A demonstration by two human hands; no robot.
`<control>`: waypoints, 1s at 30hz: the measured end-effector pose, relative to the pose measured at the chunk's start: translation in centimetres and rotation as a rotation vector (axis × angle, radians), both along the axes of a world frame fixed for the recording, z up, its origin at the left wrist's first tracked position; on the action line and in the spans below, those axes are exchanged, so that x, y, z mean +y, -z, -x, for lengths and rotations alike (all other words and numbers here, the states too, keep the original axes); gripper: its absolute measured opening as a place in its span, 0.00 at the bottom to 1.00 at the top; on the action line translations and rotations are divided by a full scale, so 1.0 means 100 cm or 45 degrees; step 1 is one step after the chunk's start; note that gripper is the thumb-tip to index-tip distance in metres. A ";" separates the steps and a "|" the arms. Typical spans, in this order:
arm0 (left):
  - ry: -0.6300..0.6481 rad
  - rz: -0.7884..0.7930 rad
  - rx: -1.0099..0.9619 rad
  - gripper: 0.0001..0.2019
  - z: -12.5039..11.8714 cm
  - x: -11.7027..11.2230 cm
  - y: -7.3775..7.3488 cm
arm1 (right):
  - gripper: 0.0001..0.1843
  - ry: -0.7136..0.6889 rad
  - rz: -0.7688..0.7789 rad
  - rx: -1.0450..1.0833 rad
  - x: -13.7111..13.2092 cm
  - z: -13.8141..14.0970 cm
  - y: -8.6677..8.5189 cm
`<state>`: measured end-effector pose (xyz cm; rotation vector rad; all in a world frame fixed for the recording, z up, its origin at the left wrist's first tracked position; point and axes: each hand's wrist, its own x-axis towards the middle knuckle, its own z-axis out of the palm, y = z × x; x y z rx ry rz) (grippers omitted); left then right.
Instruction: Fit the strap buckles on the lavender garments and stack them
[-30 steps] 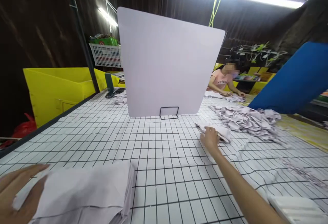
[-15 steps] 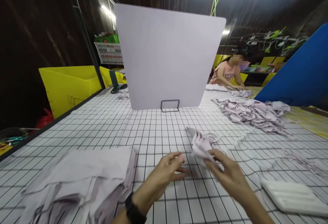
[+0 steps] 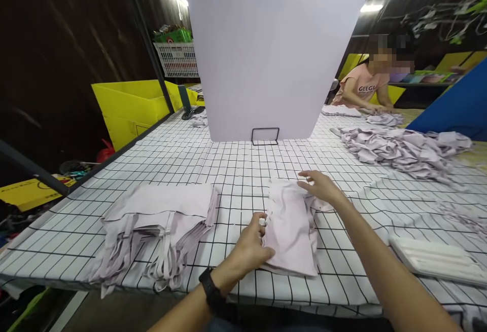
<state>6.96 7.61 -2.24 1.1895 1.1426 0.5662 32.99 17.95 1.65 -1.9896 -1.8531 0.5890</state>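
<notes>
A pale pinkish cloth piece [image 3: 291, 230] lies roughly flat and wrinkled in front of me, with bunched fabric along its right side. My left hand [image 3: 253, 245] is at its left edge, thumb and fingers apart, the thumb touching the lower corner. At the upper right corner, my right hand [image 3: 319, 187] reaches over with its fingers spread; whether it touches the cloth I cannot tell. To the left is a neat stack of similar pale cloth pieces [image 3: 163, 201] with straps hanging toward the table's front edge.
A white upright board [image 3: 266, 58] stands in a wire holder on the checked tablecloth [image 3: 236, 170]. Loose cloth pieces [image 3: 403, 152] are heaped at right, near a white ridged block [image 3: 437, 258]. A co-worker [image 3: 365, 86] handles cloth behind. Yellow bins [image 3: 129, 109] stand left.
The crumpled cloth my right hand held is now spread out on the table. My right hand has moved up and released its pinch; my left hand has come to the cloth's edge. The view has tilted down.
</notes>
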 end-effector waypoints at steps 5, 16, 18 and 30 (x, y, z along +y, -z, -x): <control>0.031 -0.188 0.153 0.34 0.002 -0.002 0.003 | 0.16 -0.270 0.194 -0.060 0.060 0.024 0.019; -0.216 -0.660 0.801 0.20 -0.010 0.154 -0.036 | 0.15 0.184 -0.108 -0.052 0.077 -0.068 0.012; -0.207 -0.704 0.816 0.20 -0.023 0.187 -0.033 | 0.14 0.283 -0.183 -0.060 0.084 -0.074 0.013; -0.242 -0.513 0.981 0.11 -0.067 0.238 -0.008 | 0.11 0.390 -0.235 0.072 0.109 -0.107 0.047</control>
